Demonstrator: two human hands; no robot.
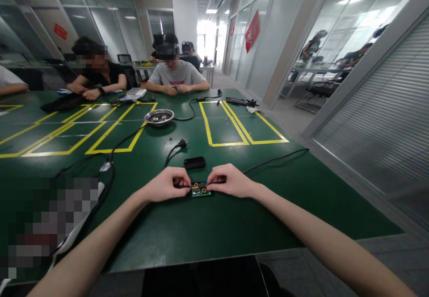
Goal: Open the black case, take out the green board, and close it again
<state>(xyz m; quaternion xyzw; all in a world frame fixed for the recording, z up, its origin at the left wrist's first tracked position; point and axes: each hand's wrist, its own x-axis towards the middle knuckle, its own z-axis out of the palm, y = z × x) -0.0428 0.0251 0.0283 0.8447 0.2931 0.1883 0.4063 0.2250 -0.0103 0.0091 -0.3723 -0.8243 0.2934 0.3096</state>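
Note:
A small green circuit board point(201, 193) with two copper-wound coils lies on the table in front of me, in what looks like a black case half. My left hand point(166, 183) is closed at its left end, pinching the end of a black cable that leads up to a plug point(182, 144). At the right end, my right hand point(233, 181) pinches another black cable point(275, 159), which trails off to the right. Fingers partly hide both cable ends and the wires at the board. Just beyond the board rests a black plastic case cover point(195, 162).
On the green table point(254, 225) are yellow tape outlines, a metal bowl point(159, 117) of small parts and a loop of black cable point(111, 163) at left. Black items point(241, 102) lie at the far right. Across the table sit other people point(176, 73).

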